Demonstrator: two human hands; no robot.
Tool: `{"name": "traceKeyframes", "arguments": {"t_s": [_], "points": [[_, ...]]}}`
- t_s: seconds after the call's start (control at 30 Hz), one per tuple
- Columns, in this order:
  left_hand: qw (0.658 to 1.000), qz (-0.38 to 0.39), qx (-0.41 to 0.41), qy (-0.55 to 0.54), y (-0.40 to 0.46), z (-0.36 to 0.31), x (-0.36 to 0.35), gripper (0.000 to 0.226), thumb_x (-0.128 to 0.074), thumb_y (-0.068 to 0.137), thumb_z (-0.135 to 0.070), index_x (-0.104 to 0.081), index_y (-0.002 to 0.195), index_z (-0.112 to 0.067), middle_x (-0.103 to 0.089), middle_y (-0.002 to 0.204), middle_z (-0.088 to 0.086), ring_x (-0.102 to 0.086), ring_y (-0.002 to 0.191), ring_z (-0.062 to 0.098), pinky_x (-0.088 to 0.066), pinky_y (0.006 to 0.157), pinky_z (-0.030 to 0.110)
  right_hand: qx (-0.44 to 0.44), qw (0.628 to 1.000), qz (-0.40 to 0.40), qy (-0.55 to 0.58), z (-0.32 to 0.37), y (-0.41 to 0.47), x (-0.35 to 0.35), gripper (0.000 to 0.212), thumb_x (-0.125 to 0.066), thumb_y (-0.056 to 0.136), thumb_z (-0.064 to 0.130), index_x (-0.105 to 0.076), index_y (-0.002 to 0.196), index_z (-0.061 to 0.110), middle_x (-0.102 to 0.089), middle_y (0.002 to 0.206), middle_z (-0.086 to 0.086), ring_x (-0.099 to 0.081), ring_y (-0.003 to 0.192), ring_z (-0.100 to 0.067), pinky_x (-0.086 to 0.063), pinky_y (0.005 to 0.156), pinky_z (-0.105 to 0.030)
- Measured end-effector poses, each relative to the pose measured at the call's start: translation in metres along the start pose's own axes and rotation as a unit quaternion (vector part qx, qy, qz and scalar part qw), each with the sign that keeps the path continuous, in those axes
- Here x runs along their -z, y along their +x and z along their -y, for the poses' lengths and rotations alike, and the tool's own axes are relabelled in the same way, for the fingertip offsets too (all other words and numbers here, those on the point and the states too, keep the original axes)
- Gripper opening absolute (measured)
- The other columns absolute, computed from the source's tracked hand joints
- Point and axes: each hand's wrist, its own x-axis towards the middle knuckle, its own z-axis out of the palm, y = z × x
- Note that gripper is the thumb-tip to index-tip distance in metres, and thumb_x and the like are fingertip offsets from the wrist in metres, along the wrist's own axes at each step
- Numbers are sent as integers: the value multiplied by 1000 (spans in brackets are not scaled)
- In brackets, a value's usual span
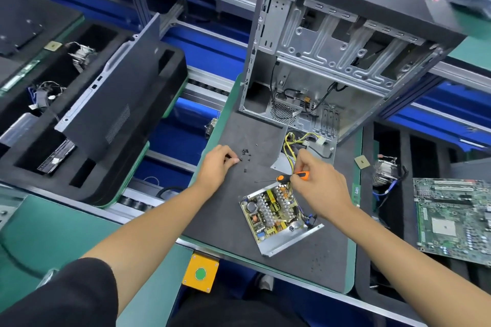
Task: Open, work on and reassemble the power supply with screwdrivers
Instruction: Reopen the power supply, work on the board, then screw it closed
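The opened power supply (276, 211) lies on the dark mat, its circuit board bare in a metal tray. Its metal cover (322, 152) lies further back with yellow wires (289, 145) running over it. My right hand (317, 178) grips an orange-and-black screwdriver (285, 177) just above the board, shaft pointing left. My left hand (218, 167) rests on the mat, its fingertips pinching a small black screw at the edge of a scatter of loose screws (245, 155).
An empty computer case (332, 48) stands open at the back of the mat (305, 268). A motherboard (454, 218), a heatsink (384, 170) and a CPU chip (362, 161) lie to the right. Black foam trays (87, 114) with a side panel sit to the left. A yellow button box (200, 272) hangs at the front edge.
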Motion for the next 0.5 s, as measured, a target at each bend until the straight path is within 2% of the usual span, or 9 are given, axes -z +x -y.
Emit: {"name": "traceKeyframes", "arguments": {"t_s": [0.13, 0.3, 0.37, 0.5], "points": [[993, 26, 5, -112, -29, -8, 13, 5, -73, 95, -15, -68, 96, -14, -75, 87, -2, -72, 85, 12, -57, 83, 26, 14, 1000, -12, 17, 2, 1, 8, 15, -46, 71, 36, -43, 84, 31, -62, 69, 8, -54, 64, -12, -41, 60, -30], [984, 64, 12, -163, -85, -16, 11, 13, -78, 91, -21, -71, 99, -27, -77, 92, -7, -73, 89, 11, -56, 84, 23, 53, 998, 20, 39, 5, -9, 12, 15, -48, 68, 34, -44, 82, 31, -62, 71, 7, -54, 69, -17, -43, 65, -31], [989, 34, 4, -142, -102, -17, 6, 10, -77, 91, -20, -72, 96, -28, -76, 93, -13, -72, 89, 7, -54, 83, 21, 75, 996, 44, 28, 4, -17, 9, 15, -48, 67, 35, -44, 81, 31, -61, 71, 8, -53, 69, -14, -40, 63, -30], [989, -90, -30, -113, -127, -16, 5, 4, -76, 92, -19, -74, 93, -23, -73, 93, -17, -68, 88, 5, -49, 77, 13, 100, 992, 73, 17, 1, -29, 4, 13, -46, 69, 35, -42, 81, 33, -58, 67, 8, -50, 64, -8, -32, 55, -29]]}}
